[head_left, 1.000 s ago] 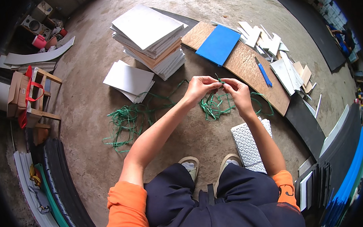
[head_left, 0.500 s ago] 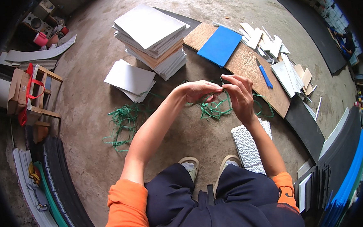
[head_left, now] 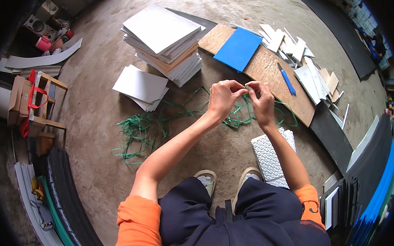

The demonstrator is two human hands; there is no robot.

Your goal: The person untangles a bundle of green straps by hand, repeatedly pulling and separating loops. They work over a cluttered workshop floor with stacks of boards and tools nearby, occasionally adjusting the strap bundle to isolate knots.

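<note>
Pinching green twine (head_left: pixel 137 126) in left fingers (head_left: pixel 238 93) and right fingers (head_left: pixel 252 93); largely left tangled on floor (head_left: pixel 93 142), off board's (head_left: pixel 265 72) near edge.

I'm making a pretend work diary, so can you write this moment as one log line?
left hand: seems to pinch green twine | right hand: likewise | green tangle: on floor | blue-handled tool: on brown board

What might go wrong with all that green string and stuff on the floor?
The green string lies in messy loops, so it might knot or snag on the left hand or right hand. The tall stack of sheets has uneven edges, so it might slide if bumped.
</note>
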